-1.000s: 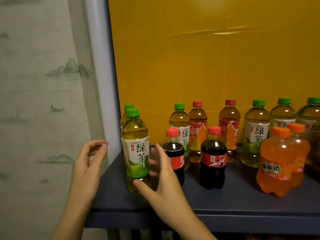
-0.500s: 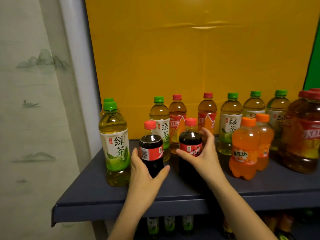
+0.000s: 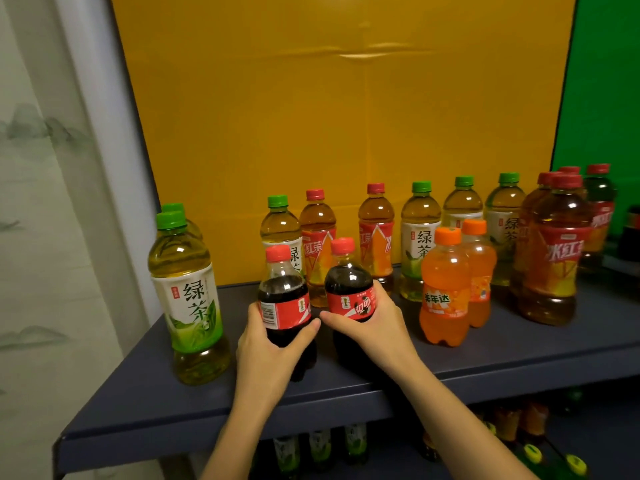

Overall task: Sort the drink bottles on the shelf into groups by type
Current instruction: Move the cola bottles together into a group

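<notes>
Hands moved off the green tea bottle [image 3: 188, 299]; left hand [image 3: 266, 344] now grips left cola bottle [image 3: 284, 308], right hand [image 3: 379, 327] grips right cola bottle [image 3: 349, 299], likely grouping 2 colas.

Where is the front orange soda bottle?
Head view, right of centre on the shelf: the front orange soda bottle stands between the cola bottle in the right hand and the large red-label tea bottles.

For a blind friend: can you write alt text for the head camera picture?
A left hand grips the left cola bottle, right hand the right cola bottle, on a dark shelf among green tea, red tea and orange soda bottles.
</notes>
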Demonstrator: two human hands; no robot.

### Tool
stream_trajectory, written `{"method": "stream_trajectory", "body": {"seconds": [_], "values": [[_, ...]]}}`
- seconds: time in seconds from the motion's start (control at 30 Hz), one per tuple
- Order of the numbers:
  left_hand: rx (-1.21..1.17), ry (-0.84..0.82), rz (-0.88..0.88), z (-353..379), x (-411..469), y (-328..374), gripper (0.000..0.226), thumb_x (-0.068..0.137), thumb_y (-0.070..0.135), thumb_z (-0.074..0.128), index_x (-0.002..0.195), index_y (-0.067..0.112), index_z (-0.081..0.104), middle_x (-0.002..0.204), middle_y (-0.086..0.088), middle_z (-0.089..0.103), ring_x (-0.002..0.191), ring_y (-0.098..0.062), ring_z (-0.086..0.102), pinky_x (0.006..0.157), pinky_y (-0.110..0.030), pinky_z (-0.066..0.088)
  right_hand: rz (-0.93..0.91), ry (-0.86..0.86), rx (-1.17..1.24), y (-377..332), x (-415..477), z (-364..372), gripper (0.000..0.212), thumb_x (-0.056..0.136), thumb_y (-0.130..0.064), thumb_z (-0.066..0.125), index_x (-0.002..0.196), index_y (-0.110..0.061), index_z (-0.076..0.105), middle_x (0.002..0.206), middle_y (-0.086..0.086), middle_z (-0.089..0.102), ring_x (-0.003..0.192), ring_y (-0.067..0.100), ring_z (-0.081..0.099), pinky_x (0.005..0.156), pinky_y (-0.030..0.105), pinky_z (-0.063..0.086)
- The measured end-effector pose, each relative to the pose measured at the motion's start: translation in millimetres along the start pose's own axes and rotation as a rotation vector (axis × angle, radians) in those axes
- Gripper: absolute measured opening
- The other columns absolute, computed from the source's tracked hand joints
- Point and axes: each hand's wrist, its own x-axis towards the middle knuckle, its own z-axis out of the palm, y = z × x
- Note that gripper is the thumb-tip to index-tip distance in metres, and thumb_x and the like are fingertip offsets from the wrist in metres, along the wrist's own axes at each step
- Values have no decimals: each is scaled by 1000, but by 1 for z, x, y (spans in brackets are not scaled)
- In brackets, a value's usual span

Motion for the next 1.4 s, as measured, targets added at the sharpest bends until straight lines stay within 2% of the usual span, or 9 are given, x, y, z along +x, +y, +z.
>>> {"method": "stream_trajectory", "body": {"seconds": [0.13,0.23,0.33,0.4,0.7,0.93,1.07,1.2,1.4], "values": [[-65,-3,25,10,-16,15,38,68,23,79,98,26,55,92,8,66,80,7,61,62,-5,46,-22,-7,-8,-8,-19,-26,54,59,-38,84,105,-32,56,97,-10,69,89,2,64,82,28,54],[-115,-22,43,27,-29,32,43,66,19,80,96,34,54,95,8,66,83,8,61,64,-14,47,-33,10,5,-15,-31,-58,52,58,-39,83,102,-34,56,95,-10,68,87,2,64,80,28,55],[-221,-55,36,52,-43,57,54,52,34,85,96,37,55,96,9,66,84,4,62,69,-18,46,-35,59,23,-19,-42,-102,48,60,-35,83,99,-35,56,93,-10,68,85,2,65,74,22,54],[-283,-82,14,73,-54,75,59,40,49,74,95,37,57,94,8,67,85,-2,63,70,-21,47,-30,94,49,-20,-50,-137,46,61,-30,84,99,-35,58,92,-10,69,84,1,65,75,22,54],[-477,-212,-15,206,-121,139,60,37,49,72,94,35,59,91,4,69,83,-10,66,69,-24,50,49,250,9,-2,-108,-312,51,57,-29,85,100,-31,59,90,-8,70,82,5,67,73,27,53],[-561,-370,-8,317,-165,181,58,40,48,73,95,34,60,89,12,70,81,-2,65,62,-11,49,62,401,-41,10,-143,-433,46,65,-18,80,100,-33,55,95,-7,66,84,6,65,67,20,50],[-587,-491,41,373,-177,207,51,44,46,74,93,42,60,92,19,69,83,-1,65,65,-12,50,72,486,-54,21,-150,-482,47,64,-21,81,101,-34,54,98,-5,65,90,11,64,68,21,48],[-594,-573,72,429,-183,223,53,46,46,76,96,43,60,95,17,69,86,-2,66,69,-20,53,85,549,-71,33,-148,-523,59,49,-41,78,102,-33,55,98,-3,66,90,13,65,70,25,50],[-623,-667,105,523,-178,249,54,48,43,78,97,40,57,95,24,66,86,3,64,67,-13,51,56,620,-134,56,-125,-595,62,50,-46,75,106,-30,54,99,-5,66,88,8,65,71,24,51]]}}
